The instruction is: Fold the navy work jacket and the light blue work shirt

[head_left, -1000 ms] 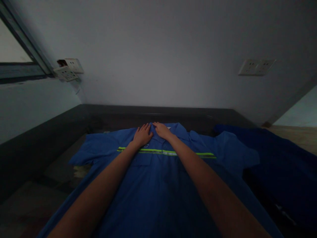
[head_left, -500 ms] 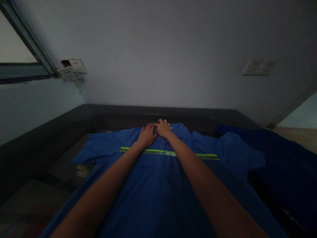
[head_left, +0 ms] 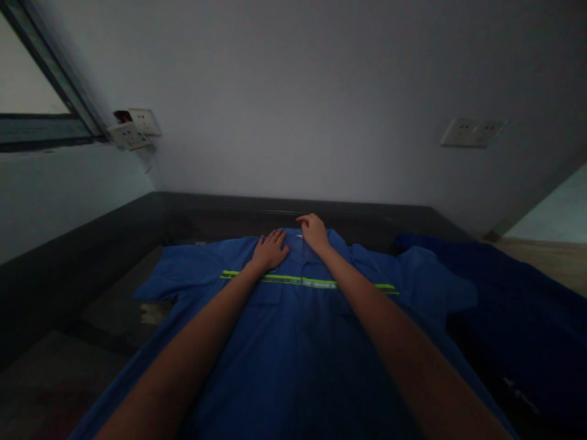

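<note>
A blue short-sleeved work shirt (head_left: 275, 336) lies spread out, front side up, its collar towards the wall. A yellow-green and silver reflective strip (head_left: 320, 283) crosses its chest. My left hand (head_left: 270, 250) rests flat on the shirt beside the collar, fingers stretched out. Over the collar, near a small white label, is my right hand (head_left: 314, 232), its index finger pointing left and the other fingers bent and partly hidden. I see nothing held in it. Whether it touches the collar I cannot tell.
Darker blue cloth (head_left: 518, 299) lies to the right of the shirt. A dark raised edge (head_left: 293, 205) runs along the wall behind. Wall sockets (head_left: 472, 132) are at the right, and more sockets (head_left: 132, 130) hang at the left corner by a window frame (head_left: 59, 85).
My right hand has shifted slightly right and away from me, parting from my left hand. My left hand stays nearly in place on the shirt. The view has turned slightly.
</note>
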A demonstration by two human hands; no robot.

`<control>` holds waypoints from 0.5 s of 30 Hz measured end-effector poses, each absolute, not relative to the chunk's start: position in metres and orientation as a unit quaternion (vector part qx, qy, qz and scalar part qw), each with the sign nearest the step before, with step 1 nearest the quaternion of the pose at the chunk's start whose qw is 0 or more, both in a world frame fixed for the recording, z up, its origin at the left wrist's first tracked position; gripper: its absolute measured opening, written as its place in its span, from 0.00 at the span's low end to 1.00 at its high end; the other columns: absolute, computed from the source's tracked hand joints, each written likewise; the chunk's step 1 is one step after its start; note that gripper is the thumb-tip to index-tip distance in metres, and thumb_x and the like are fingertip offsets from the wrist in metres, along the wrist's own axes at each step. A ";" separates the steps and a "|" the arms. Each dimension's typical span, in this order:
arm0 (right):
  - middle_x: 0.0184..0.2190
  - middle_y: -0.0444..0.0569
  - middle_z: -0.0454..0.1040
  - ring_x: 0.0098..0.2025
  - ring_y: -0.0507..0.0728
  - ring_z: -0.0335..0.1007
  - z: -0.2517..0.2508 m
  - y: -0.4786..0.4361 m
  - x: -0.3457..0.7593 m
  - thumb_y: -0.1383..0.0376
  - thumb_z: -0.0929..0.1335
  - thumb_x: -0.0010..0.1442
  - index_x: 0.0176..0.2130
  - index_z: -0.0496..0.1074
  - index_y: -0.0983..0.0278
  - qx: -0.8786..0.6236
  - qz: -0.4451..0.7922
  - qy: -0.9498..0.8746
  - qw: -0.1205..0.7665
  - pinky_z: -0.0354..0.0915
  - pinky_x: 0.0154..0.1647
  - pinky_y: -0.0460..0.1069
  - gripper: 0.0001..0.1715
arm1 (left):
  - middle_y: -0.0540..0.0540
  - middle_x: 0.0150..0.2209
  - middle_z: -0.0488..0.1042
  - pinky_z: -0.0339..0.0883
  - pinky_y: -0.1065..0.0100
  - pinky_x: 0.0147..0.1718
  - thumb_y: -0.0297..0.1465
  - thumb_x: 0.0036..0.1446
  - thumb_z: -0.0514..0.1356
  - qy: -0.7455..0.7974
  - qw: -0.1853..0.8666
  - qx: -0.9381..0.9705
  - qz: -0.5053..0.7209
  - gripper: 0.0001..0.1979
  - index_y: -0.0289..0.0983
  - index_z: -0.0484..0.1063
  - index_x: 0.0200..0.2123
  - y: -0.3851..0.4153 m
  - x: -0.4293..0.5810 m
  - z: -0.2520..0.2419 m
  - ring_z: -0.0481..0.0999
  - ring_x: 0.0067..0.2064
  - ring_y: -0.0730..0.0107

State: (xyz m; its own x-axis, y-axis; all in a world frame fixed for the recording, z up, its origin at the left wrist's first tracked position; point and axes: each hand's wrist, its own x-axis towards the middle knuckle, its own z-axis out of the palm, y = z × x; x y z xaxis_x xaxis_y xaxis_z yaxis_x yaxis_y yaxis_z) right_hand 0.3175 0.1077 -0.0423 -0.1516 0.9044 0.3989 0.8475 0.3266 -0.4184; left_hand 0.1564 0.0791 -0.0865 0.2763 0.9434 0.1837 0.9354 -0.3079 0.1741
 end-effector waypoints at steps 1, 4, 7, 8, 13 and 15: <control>0.47 0.53 0.72 0.51 0.56 0.66 -0.039 0.103 0.320 0.73 0.54 0.62 0.49 0.73 0.66 -0.576 0.045 -0.756 0.307 0.58 0.55 0.49 0.25 | 0.43 0.66 0.52 0.43 0.49 0.63 0.39 0.62 0.46 0.589 0.016 0.796 0.137 0.27 0.40 0.53 0.64 0.078 0.157 -0.085 0.49 0.67 0.61; 0.47 0.51 0.73 0.50 0.56 0.67 -0.034 0.084 0.325 0.73 0.54 0.62 0.49 0.73 0.64 -0.566 0.038 -0.759 0.320 0.59 0.54 0.50 0.26 | 0.43 0.67 0.51 0.41 0.49 0.63 0.38 0.63 0.44 0.602 0.004 0.778 0.179 0.27 0.40 0.49 0.65 0.071 0.160 -0.076 0.47 0.67 0.61; 0.48 0.52 0.73 0.51 0.55 0.66 -0.034 0.063 0.324 0.72 0.54 0.63 0.51 0.71 0.65 -0.560 0.039 -0.764 0.319 0.59 0.54 0.49 0.25 | 0.43 0.65 0.54 0.32 0.50 0.65 0.35 0.65 0.42 0.624 -0.034 0.739 0.251 0.25 0.39 0.52 0.63 0.059 0.160 -0.060 0.49 0.67 0.65; 0.49 0.53 0.72 0.52 0.56 0.66 -0.035 0.057 0.322 0.71 0.54 0.63 0.52 0.70 0.66 -0.558 0.040 -0.766 0.316 0.59 0.54 0.49 0.25 | 0.44 0.64 0.57 0.30 0.52 0.65 0.34 0.65 0.43 0.632 -0.047 0.724 0.272 0.23 0.39 0.54 0.62 0.055 0.157 -0.054 0.51 0.66 0.66; 0.55 0.58 0.68 0.57 0.57 0.61 -0.044 0.041 0.296 0.67 0.57 0.64 0.57 0.65 0.69 -0.551 0.052 -0.782 0.285 0.54 0.59 0.52 0.24 | 0.43 0.57 0.66 0.47 0.58 0.62 0.28 0.60 0.48 0.691 -0.052 0.661 0.286 0.21 0.39 0.62 0.57 0.030 0.088 -0.022 0.63 0.60 0.63; 0.57 0.62 0.65 0.60 0.59 0.58 -0.048 0.042 0.277 0.65 0.57 0.65 0.59 0.62 0.72 -0.557 0.055 -0.783 0.271 0.53 0.60 0.53 0.26 | 0.40 0.54 0.69 0.59 0.60 0.56 0.28 0.57 0.51 0.725 -0.031 0.635 0.264 0.19 0.37 0.67 0.52 0.016 0.039 -0.011 0.67 0.56 0.59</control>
